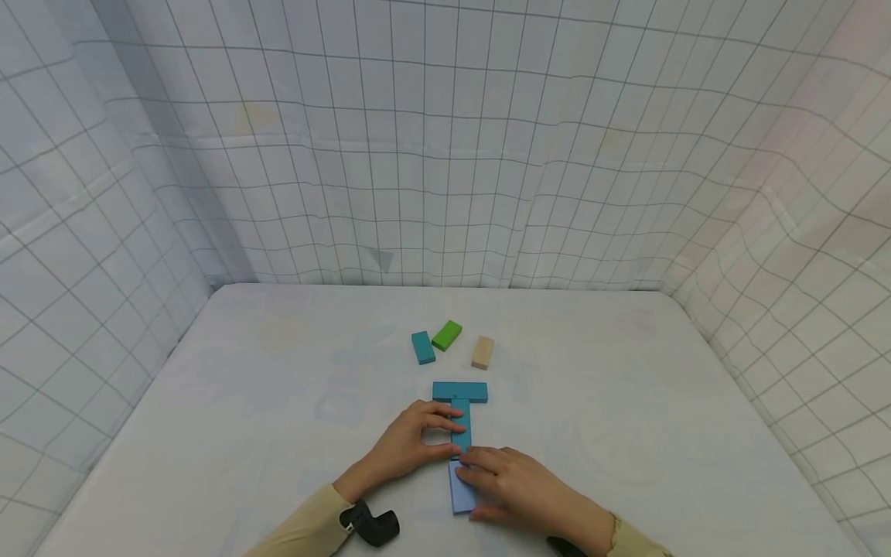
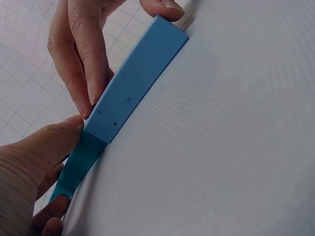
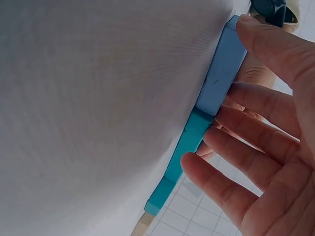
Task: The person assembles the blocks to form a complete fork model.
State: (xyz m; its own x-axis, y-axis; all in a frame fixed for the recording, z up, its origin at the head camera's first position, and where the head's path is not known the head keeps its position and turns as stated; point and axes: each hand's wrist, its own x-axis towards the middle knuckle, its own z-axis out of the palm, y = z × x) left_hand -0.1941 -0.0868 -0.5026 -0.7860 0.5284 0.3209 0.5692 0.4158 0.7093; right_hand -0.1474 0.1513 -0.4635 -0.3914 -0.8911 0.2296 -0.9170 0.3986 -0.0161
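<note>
Three blocks on the white table form a T with a long stem. A teal block (image 1: 459,392) lies crosswise at the far end, and a second teal block (image 1: 462,440) runs from it toward me. In line behind that, the light blue block (image 1: 460,499) reaches nearest to me, its far end meeting the teal one in the left wrist view. My left hand (image 1: 411,442) holds the lengthwise teal block, thumb by its near end. My right hand (image 1: 522,489) grips the light blue block, thumb at the near end and fingertips (image 3: 238,91) along its far part.
Beyond the T lie a small teal block (image 1: 423,348), a green block (image 1: 447,336) and a beige wooden block (image 1: 483,353). White grid-patterned curtain (image 1: 445,170) encloses the table (image 1: 626,410) at the back and sides. Black straps sit at both wrists.
</note>
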